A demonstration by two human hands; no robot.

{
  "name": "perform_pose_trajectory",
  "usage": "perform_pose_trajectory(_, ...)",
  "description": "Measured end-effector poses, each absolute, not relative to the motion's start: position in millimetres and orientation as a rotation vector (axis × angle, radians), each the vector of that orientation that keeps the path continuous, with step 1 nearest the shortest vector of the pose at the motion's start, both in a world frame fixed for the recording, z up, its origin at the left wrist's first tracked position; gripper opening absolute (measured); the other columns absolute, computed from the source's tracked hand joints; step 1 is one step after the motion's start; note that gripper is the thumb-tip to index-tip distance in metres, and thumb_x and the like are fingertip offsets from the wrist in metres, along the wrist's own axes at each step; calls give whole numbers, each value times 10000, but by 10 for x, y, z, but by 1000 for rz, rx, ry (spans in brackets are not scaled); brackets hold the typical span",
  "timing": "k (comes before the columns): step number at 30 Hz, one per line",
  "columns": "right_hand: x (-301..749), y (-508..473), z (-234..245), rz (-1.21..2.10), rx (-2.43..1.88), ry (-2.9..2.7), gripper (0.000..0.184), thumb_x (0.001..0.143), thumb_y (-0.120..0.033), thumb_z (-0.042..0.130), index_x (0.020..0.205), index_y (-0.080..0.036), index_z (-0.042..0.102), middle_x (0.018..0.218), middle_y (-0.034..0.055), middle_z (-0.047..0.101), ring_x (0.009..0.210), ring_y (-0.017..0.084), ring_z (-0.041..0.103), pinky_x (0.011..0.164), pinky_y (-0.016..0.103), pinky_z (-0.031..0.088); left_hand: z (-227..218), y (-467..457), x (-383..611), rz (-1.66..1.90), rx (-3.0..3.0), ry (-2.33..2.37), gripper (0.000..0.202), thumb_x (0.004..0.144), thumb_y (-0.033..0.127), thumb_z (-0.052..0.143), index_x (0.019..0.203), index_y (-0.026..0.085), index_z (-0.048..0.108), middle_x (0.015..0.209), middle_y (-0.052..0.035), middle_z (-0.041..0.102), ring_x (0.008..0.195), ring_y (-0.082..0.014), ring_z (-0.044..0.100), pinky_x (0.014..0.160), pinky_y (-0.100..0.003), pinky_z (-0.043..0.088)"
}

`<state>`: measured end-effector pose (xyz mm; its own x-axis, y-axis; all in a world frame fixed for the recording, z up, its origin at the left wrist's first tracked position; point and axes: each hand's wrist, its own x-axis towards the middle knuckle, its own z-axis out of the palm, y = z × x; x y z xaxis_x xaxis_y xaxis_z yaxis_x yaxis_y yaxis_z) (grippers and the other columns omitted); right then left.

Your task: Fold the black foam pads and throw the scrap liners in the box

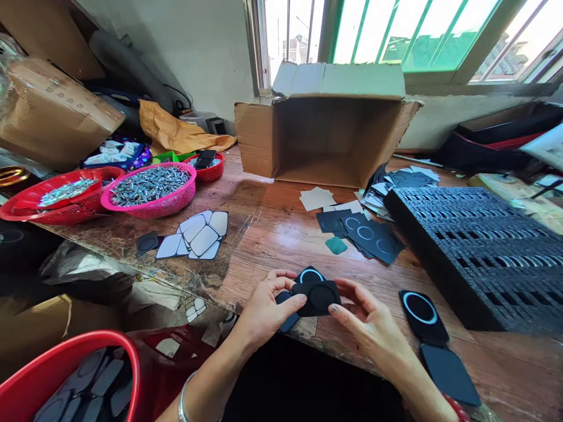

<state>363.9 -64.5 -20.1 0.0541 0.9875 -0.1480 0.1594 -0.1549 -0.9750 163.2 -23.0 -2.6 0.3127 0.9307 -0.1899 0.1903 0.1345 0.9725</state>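
Observation:
Both hands meet at the near edge of a wooden table [281, 234]. My left hand [268, 310] and my right hand [367, 319] pinch a small black rounded plate [317, 298] with a circular recess, held flat between the fingertips. Just behind it lies another black plate with a blue ring [310, 274], partly hidden. A dark piece [288, 321] shows under my left fingers.
An open cardboard box [325, 135] lies on its side at the back. A black slotted tray [479, 252] fills the right. Black ringed plates [423, 313] and sheets [373, 237] lie about. Pink [149, 193] and red baskets [61, 202] hold metal parts; white stickers [197, 234] sit left.

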Motion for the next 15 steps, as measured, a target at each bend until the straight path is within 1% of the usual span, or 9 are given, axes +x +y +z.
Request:
perform_pose_trajectory(2,3637,-610,-189,1290,-1439,-1196,333,763,-481,673,918,-188,705,902,71,745,784,235,675,716,332,526,-42,-260,1663,741,1411,1169,112,733,253,679,775,149,679,1182,-132,533,1162,-289,535,1037,-413,360)
perform_pose_trajectory(3,3639,-595,-174,1258,-1442,-1206,303,772,-479,663,841,-188,715,826,53,739,760,223,660,707,314,509,-60,-278,1687,731,1458,1178,180,725,225,690,889,152,692,1199,-128,530,1171,-282,526,1050,-409,352)
perform_pose_trajectory(4,3645,-580,-156,1200,-1458,-1216,288,774,-473,662,802,-191,717,785,40,730,742,212,644,699,301,492,-85,-295,1714,721,1505,1195,359,705,197,713,1060,164,669,1231,-124,519,1189,-278,511,1064,-406,343)
perform_pose_trajectory(6,3672,-549,-126,1081,-1512,-1195,279,768,-468,668,792,-194,712,752,25,714,703,193,612,669,287,463,-153,-317,1767,693,1601,1273,807,646,157,771,1386,204,454,1316,-126,479,1242,-283,465,1088,-413,326)
perform_pose_trajectory(7,3692,-532,-118,1044,-1541,-1168,281,764,-471,670,787,-194,706,735,19,703,681,185,598,646,282,449,-192,-318,1786,666,1651,1336,961,624,155,796,1465,216,335,1351,-133,457,1264,-294,442,1093,-426,321)
perform_pose_trajectory(8,3715,-514,-115,1024,-1567,-1137,283,759,-475,673,777,-193,698,715,12,691,661,177,584,624,276,437,-230,-310,1798,626,1700,1411,1039,614,163,811,1496,216,264,1367,-143,447,1275,-310,427,1091,-444,320)
perform_pose_trajectory(9,3740,-497,-118,1015,-1583,-1108,284,750,-477,681,762,-193,690,695,4,678,647,170,572,609,271,428,-264,-294,1801,576,1746,1486,1050,616,176,817,1500,203,251,1359,-153,458,1278,-325,421,1083,-462,323)
perform_pose_trajectory(11,3786,-467,-133,1035,-1597,-1071,287,727,-478,701,736,-191,686,679,-4,665,641,163,561,604,264,424,-311,-247,1785,461,1832,1562,911,650,208,798,1444,162,355,1291,-159,523,1249,-339,444,1051,-471,348)
perform_pose_trajectory(15,3817,-436,-184,1221,-1568,-1014,329,677,-505,745,710,-182,689,700,16,690,675,183,584,634,278,448,-310,-146,1703,334,1882,1517,456,668,219,756,1101,158,625,1054,-101,645,1052,-296,567,920,-398,427)
